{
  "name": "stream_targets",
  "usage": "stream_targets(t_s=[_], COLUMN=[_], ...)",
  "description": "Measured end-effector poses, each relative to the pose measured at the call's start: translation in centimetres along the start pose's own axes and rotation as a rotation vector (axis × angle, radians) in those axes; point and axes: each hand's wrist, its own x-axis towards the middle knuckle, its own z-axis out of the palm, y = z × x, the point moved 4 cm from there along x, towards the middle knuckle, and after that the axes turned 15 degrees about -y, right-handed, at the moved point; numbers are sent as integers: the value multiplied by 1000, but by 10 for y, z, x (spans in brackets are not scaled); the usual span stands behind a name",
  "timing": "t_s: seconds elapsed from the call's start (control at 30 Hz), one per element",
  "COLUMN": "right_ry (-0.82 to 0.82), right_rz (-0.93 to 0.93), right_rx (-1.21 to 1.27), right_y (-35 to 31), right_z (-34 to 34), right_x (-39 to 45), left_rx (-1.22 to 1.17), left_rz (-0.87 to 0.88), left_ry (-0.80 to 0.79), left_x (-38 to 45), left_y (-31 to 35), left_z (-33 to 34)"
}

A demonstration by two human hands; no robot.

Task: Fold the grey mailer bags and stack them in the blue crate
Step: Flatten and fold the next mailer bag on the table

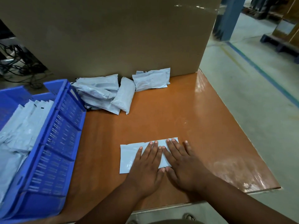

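Observation:
A folded grey mailer bag (127, 156) lies flat on the orange table near its front edge. My left hand (148, 165) and my right hand (182, 165) rest palm down on it side by side, fingers spread, pressing it flat. They cover its right half. At the left stands the blue crate (56, 143), with several flat grey mailer bags (21, 126) lying inside it. A loose heap of grey mailer bags (103, 92) sits at the back of the table, with one more folded bundle (151, 80) beside it.
A large brown cardboard box (113, 33) stands along the back of the orange table (202, 118). The table's right edge drops to a grey floor with a blue line. Tangled cables lie at the far left.

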Motion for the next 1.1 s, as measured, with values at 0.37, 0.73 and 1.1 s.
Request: stream_targets(t_s=[0.37,0.73,1.1], right_ry=[41,-40,-40], right_rz=[-169,-169,-73], right_rx=[-4,30,15], right_y=[-49,-86,-67], right_z=[-37,-16,-22], right_x=[23,58,37], left_rx=[-19,-31,-30], left_rz=[-116,-132,-1], left_ry=[43,109,81], left_x=[-68,-69,-46], left_y=[-76,-88,-48], left_z=[-4,10,-7])
